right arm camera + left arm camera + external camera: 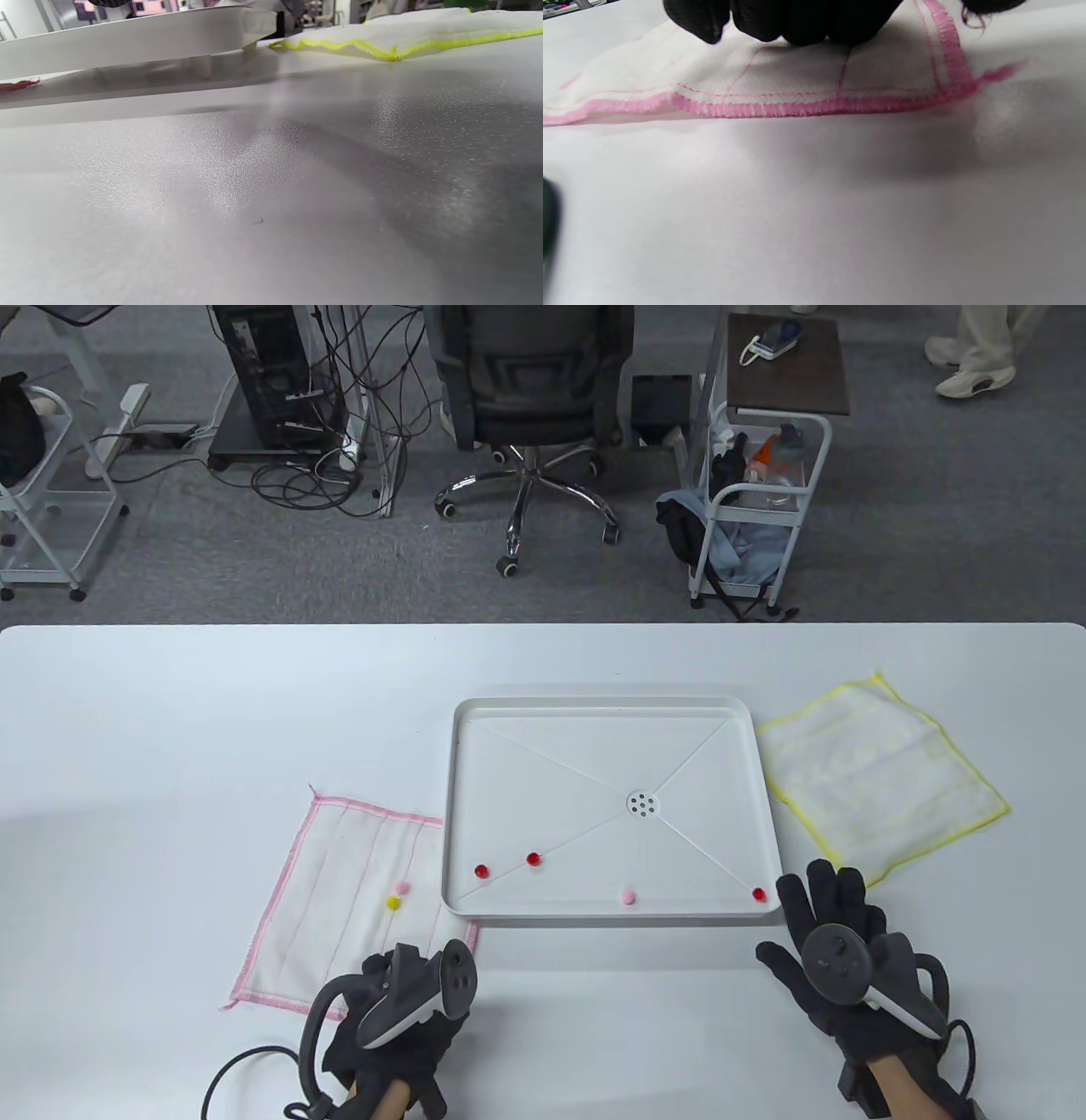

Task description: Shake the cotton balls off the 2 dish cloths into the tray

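No text, label, brand, number or sign can be read in any of the three views. Small background items are too blurred to tell

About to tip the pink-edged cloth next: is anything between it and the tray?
Nothing visible is. The pink-edged cloth lies beside the tray, their edges touching or nearly so, with two cotton balls on it. Only the tray's raised rim must be cleared. The left hand rests on the cloth's near corner.

Pink-edged cloth (339,899) near corner hidden beneath left hand (399,1010).
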Demonstrator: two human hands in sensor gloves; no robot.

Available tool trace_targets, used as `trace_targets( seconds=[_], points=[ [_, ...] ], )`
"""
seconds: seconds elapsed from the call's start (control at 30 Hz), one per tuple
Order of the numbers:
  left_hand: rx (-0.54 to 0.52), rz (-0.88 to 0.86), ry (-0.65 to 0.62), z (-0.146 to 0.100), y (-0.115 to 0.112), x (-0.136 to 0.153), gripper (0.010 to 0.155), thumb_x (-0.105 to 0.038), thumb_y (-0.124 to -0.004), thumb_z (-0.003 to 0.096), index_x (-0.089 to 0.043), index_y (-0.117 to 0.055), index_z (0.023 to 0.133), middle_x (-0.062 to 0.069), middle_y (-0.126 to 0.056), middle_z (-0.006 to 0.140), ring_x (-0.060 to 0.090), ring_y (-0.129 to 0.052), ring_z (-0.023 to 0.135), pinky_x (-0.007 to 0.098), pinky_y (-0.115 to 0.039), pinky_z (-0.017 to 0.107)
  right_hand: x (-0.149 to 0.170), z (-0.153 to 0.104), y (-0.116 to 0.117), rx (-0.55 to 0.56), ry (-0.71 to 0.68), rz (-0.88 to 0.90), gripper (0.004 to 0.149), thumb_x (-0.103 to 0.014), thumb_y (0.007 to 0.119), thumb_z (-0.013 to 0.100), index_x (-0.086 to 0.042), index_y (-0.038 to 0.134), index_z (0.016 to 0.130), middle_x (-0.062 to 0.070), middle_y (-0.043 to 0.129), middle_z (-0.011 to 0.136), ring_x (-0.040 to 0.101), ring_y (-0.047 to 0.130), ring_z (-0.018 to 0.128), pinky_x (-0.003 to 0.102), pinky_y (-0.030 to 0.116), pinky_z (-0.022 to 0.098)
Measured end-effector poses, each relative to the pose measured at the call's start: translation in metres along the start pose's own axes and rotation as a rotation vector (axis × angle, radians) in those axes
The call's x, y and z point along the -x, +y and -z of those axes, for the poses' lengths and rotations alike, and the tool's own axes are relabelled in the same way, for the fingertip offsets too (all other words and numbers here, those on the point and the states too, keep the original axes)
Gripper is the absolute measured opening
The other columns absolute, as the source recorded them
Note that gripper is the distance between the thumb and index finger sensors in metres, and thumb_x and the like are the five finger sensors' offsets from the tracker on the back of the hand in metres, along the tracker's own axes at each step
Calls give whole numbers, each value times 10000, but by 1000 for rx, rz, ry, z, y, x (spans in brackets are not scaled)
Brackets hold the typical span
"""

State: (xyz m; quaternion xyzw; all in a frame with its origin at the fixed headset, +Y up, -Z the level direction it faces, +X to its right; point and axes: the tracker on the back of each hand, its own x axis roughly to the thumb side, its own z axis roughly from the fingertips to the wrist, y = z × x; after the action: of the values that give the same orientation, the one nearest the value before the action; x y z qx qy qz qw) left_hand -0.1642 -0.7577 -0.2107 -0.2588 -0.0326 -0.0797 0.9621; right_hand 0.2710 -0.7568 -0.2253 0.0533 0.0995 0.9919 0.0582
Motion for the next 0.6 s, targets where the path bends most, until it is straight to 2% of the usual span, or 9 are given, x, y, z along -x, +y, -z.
trace_targets(
  seconds=[0.6],
  points=[
    [-12,37,-104,-14,1,-20,702,-588,-607,504,-165,-628,1064,150,-602,1115,412,-612,995,574,-648,707,0,0,1,2,-5,1,748,-582,513,579,-251,118,1121,63,-106,1126,350,-122,982,628,186,745]
  ],
)
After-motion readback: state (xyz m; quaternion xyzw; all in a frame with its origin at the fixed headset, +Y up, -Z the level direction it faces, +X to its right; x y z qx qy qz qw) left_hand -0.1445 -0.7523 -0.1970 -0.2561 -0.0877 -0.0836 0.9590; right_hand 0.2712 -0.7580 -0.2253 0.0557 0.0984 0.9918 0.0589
